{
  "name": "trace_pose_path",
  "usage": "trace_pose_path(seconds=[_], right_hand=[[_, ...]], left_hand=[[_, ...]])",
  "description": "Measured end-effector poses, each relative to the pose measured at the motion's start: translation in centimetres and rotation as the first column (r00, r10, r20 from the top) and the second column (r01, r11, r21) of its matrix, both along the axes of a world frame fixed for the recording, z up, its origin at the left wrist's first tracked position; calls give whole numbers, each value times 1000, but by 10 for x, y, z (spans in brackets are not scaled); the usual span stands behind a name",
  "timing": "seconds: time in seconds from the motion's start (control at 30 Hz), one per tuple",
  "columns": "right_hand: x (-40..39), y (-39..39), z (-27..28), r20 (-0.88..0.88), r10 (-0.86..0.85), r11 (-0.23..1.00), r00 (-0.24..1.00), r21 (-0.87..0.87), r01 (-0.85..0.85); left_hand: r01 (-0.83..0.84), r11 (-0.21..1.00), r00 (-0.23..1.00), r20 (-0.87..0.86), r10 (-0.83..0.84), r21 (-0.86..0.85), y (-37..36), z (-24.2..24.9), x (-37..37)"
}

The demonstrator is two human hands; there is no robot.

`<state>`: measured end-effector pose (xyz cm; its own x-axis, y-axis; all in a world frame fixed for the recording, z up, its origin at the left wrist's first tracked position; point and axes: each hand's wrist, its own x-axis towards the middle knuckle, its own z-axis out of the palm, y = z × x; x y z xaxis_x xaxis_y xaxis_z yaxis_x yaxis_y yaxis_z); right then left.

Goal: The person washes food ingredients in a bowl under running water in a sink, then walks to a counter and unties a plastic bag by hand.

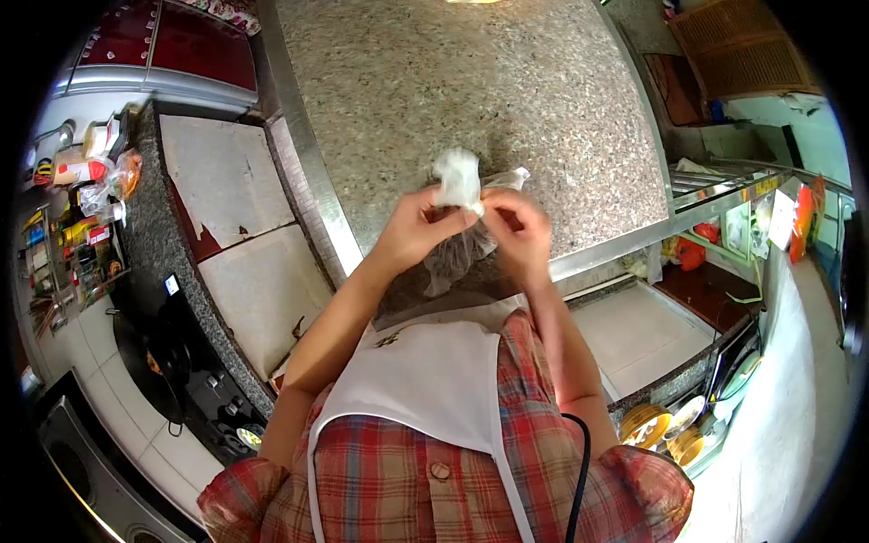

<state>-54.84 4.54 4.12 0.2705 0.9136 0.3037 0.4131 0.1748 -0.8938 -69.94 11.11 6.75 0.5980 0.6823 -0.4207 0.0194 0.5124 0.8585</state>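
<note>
My left hand (418, 232) and my right hand (519, 233) are held close together over the near edge of the granite-topped counter (471, 81). Between them is a thin, translucent plastic bag (459, 176), its whitish bunched top sticking up past my fingers. Thumb and fingers of my left hand pinch it from one side. On the other side, the fingertips of my right hand are closed on it, slightly blurred. The lower part of the bag hangs crumpled and looks dark; its contents cannot be made out.
To the left, a black wok (145, 366) sits on a black stove (213, 380), with bottles and packets (90, 231) beyond. Yellow bowls (644, 423) stand at the lower right. A metal edge strip (317, 163) borders the counter. A black cable (581, 480) runs down my front.
</note>
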Motion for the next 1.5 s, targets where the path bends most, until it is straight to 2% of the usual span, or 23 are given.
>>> trace_pose_path(seconds=[0.03,0.07,0.1,0.2,0.23,0.3,0.4,0.47,0.53,0.57,0.63,0.73,0.9,0.93,0.97,1.03,1.07,1.13,1.2,1.27,1.33,1.43,1.5], right_hand=[[9,0,8,-444,8,982,896,-164,-91],[19,0,14,-789,-66,934,611,-265,-241],[32,1,15,-841,-28,898,541,-259,-355],[43,3,20,-745,98,707,660,-414,-573],[45,4,24,-744,93,710,662,-417,-567],[47,7,37,-662,189,674,725,-449,-586],[41,6,32,-694,190,669,694,-426,-609],[31,4,33,-688,178,703,703,-411,-580],[23,2,36,-255,362,811,897,-389,-437],[19,0,26,-197,371,847,908,-329,-417],[15,-1,27,-110,366,879,924,-284,-383],[12,-2,25,-33,347,909,937,-232,-345],[9,-4,20,174,326,940,929,-168,-298],[9,-3,19,173,325,940,930,-168,-297],[10,-2,18,30,333,924,942,-207,-320],[16,-2,9,-308,341,882,888,-222,-415],[20,-3,7,-308,340,883,888,-221,-415],[24,-3,7,-801,188,748,568,-258,-612],[20,-3,12,-819,173,765,547,-238,-599],[12,-3,16,-706,171,831,688,-272,-485],[3,-6,21,-629,123,854,767,-326,-404],[-11,-5,25,-487,60,896,871,-359,-262],[-16,-4,29,-326,91,931,941,-309,-197]], left_hand=[[1,1000,1000,-2,-1,0,1,-1,-3],[100,946,995,-42,-92,309,3,-2,-8],[195,789,981,-106,-165,582,4,-3,-10],[228,585,959,-282,1,778,-9,-1,-4],[231,584,960,-280,-6,778,-11,2,-4],[308,433,924,-375,76,847,-14,8,-3],[251,414,945,-314,89,875,-14,6,-4],[249,440,944,-318,90,863,-13,3,-5],[249,487,940,-330,87,837,-14,2,-9],[253,488,939,-334,84,835,-15,2,-9],[172,636,950,-299,95,752,-15,4,-7],[102,688,967,-234,102,719,-16,3,-7],[167,749,950,-308,51,642,-16,-4,-12],[154,768,949,-309,59,621,-16,-6,-12],[154,768,949,-309,60,622,-18,-12,-14],[-3,910,989,-131,62,414,-19,-18,-18],[-1,910,989,-132,62,414,-18,-19,-22],[29,959,999,8,-32,281,-10,-2,-23],[112,926,993,-6,-118,361,0,-2,-28],[203,908,979,-78,-188,366,6,-2,-29],[115,945,993,0,-121,306,7,1,-27],[232,945,966,-173,-194,231,9,13,-27],[229,907,959,-244,-147,355,8,14,-28]])
